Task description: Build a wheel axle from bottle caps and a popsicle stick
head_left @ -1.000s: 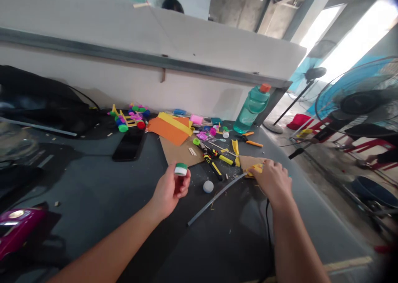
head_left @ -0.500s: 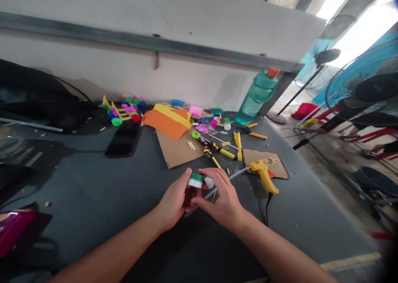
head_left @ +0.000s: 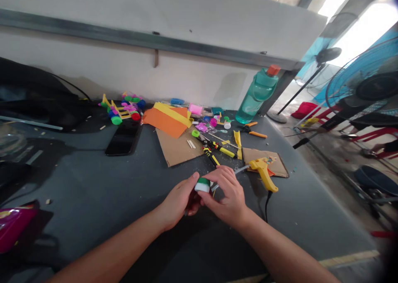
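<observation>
In front of me, a pair of bottle caps (head_left: 203, 187), green over white and pressed together, sits between my two hands. My left hand (head_left: 178, 203) grips it from the left, thumb against its side and the other fingers curled beneath. From the right, my right hand (head_left: 228, 195) pinches the same caps with thumb and forefinger. A small white edge shows just right of the caps, mostly covered by my right fingers. A yellow glue gun (head_left: 263, 175) lies to the right, with a clear glue stick (head_left: 241, 170) reaching from it toward my hands.
Beyond my hands are a cardboard sheet (head_left: 169, 152), yellow-black pliers (head_left: 210, 155) and orange paper (head_left: 166, 123). Farther back stand a teal bottle (head_left: 257, 94) and a colourful toy car (head_left: 121, 112). A phone (head_left: 123, 140) lies left; a fan (head_left: 373, 88) stands right.
The green-and-white caps have shifted slightly right, and my right thumb and forefinger have closed on them. The white cap beside them is now mostly hidden.
</observation>
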Action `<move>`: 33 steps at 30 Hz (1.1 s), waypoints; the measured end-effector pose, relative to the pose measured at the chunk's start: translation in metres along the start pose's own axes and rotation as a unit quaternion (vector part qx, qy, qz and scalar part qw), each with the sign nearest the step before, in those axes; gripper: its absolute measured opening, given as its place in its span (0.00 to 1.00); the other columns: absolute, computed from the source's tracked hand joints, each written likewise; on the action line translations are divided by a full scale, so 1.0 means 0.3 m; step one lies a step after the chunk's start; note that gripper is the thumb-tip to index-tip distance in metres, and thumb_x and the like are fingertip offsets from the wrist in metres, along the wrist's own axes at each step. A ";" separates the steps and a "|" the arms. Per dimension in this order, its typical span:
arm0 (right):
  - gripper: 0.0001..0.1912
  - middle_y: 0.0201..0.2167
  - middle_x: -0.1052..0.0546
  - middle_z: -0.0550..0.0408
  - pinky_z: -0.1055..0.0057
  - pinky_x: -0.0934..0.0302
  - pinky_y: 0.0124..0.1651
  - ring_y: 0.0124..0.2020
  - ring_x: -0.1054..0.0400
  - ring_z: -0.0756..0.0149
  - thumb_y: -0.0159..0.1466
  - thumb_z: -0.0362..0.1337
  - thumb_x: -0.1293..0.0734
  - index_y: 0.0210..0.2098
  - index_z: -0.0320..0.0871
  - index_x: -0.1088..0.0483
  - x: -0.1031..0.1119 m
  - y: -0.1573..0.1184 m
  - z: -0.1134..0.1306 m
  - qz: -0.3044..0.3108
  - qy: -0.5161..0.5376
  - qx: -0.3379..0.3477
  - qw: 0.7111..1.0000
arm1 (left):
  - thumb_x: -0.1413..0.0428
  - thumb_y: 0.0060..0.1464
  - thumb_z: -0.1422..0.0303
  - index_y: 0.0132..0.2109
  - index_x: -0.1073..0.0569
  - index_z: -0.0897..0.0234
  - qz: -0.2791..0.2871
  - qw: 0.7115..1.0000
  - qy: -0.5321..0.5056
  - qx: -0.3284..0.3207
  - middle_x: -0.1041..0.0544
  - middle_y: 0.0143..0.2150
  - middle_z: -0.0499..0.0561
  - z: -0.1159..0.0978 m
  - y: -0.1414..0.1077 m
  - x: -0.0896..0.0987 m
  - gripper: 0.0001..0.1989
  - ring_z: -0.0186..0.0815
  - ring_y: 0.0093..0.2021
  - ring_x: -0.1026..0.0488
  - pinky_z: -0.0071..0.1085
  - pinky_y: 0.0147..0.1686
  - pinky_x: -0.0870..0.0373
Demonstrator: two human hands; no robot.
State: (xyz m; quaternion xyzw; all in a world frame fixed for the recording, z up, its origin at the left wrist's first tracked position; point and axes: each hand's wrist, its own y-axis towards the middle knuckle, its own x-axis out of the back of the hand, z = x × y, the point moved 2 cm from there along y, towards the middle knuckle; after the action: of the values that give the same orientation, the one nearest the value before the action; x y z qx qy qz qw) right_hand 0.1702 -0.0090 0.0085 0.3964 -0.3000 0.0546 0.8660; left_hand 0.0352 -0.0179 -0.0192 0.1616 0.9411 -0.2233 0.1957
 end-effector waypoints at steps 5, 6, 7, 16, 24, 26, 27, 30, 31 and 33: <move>0.10 0.29 0.24 0.55 0.56 0.40 0.48 0.33 0.31 0.62 0.55 0.33 0.30 0.37 0.44 0.31 0.005 0.000 0.004 0.006 0.000 0.001 1.000 | 0.50 0.53 0.46 0.24 0.32 0.68 0.007 1.000 0.000 0.001 0.36 0.18 0.46 0.001 -0.001 -0.003 0.27 0.25 0.15 0.42 0.21 0.13 0.50; 0.10 0.29 0.24 0.55 0.56 0.40 0.47 0.33 0.31 0.62 0.55 0.33 0.30 0.37 0.44 0.31 0.006 -0.001 0.004 0.007 0.002 0.002 1.000 | 0.50 0.53 0.46 0.24 0.32 0.68 0.007 1.000 -0.002 0.002 0.36 0.18 0.46 0.002 -0.001 -0.004 0.27 0.25 0.15 0.42 0.21 0.13 0.50; 0.10 0.29 0.24 0.55 0.56 0.40 0.47 0.33 0.31 0.62 0.55 0.33 0.31 0.37 0.44 0.31 0.006 -0.001 0.003 0.008 0.004 0.003 1.000 | 0.49 0.53 0.46 0.24 0.33 0.68 0.008 1.000 -0.006 0.003 0.36 0.18 0.45 0.002 0.000 -0.004 0.27 0.25 0.15 0.42 0.21 0.13 0.50; 0.10 0.30 0.24 0.55 0.58 0.40 0.45 0.34 0.32 0.61 0.56 0.33 0.31 0.38 0.44 0.31 0.008 0.002 0.003 0.014 0.009 0.003 1.000 | 0.46 0.50 0.47 0.27 0.32 0.68 0.019 0.998 -0.057 0.029 0.34 0.18 0.45 0.004 0.004 0.009 0.25 0.24 0.15 0.41 0.20 0.13 0.51; 0.23 0.41 0.23 0.50 0.58 0.40 0.50 0.44 0.32 0.58 0.59 0.37 0.31 0.53 0.44 0.36 -0.001 -0.012 -0.025 0.048 0.011 -0.018 0.999 | 0.44 0.50 0.49 0.30 0.32 0.67 -0.003 0.998 -0.067 0.012 0.34 0.19 0.45 -0.003 0.010 0.026 0.22 0.24 0.16 0.40 0.19 0.14 0.51; 0.24 0.41 0.24 0.51 0.58 0.40 0.49 0.43 0.32 0.58 0.58 0.38 0.30 0.53 0.45 0.36 -0.001 -0.012 -0.027 0.047 0.010 -0.024 0.999 | 0.43 0.49 0.49 0.31 0.31 0.66 -0.021 0.998 -0.056 0.002 0.35 0.19 0.43 -0.004 0.011 0.028 0.22 0.24 0.16 0.41 0.19 0.14 0.50; 0.22 0.40 0.24 0.51 0.58 0.39 0.48 0.43 0.32 0.58 0.57 0.37 0.30 0.51 0.45 0.35 -0.001 -0.012 -0.027 0.044 0.010 -0.025 0.999 | 0.42 0.48 0.49 0.31 0.32 0.66 -0.030 0.998 -0.046 -0.005 0.36 0.19 0.43 -0.005 0.012 0.030 0.22 0.24 0.16 0.41 0.19 0.14 0.50; 0.14 0.38 0.25 0.52 0.59 0.39 0.45 0.40 0.32 0.59 0.57 0.34 0.32 0.43 0.46 0.33 0.000 -0.008 -0.028 0.032 0.004 -0.033 0.999 | 0.43 0.48 0.47 0.29 0.33 0.66 -0.049 0.998 -0.011 -0.036 0.35 0.20 0.43 -0.008 0.013 0.036 0.23 0.24 0.17 0.40 0.19 0.14 0.48; 0.13 0.37 0.25 0.52 0.60 0.39 0.45 0.39 0.32 0.60 0.57 0.33 0.32 0.42 0.45 0.33 0.000 -0.007 -0.028 0.027 0.002 -0.038 0.999 | 0.44 0.49 0.46 0.30 0.33 0.66 -0.051 0.998 -0.003 -0.044 0.34 0.20 0.44 -0.009 0.013 0.038 0.24 0.24 0.18 0.40 0.19 0.14 0.47; 0.12 0.35 0.26 0.52 0.61 0.39 0.43 0.37 0.33 0.60 0.56 0.33 0.33 0.40 0.45 0.34 0.001 -0.005 -0.029 0.016 -0.001 -0.050 0.999 | 0.47 0.51 0.45 0.31 0.32 0.66 -0.052 0.997 0.004 -0.055 0.33 0.22 0.45 -0.014 0.014 0.041 0.25 0.25 0.18 0.39 0.20 0.15 0.46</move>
State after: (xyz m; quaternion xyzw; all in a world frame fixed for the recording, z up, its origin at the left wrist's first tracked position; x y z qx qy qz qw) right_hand 0.1752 -0.0037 0.0033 0.3475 -0.3092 0.0532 0.8836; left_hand 0.0248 -0.0098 -0.0226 0.1019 0.9599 -0.1805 0.1889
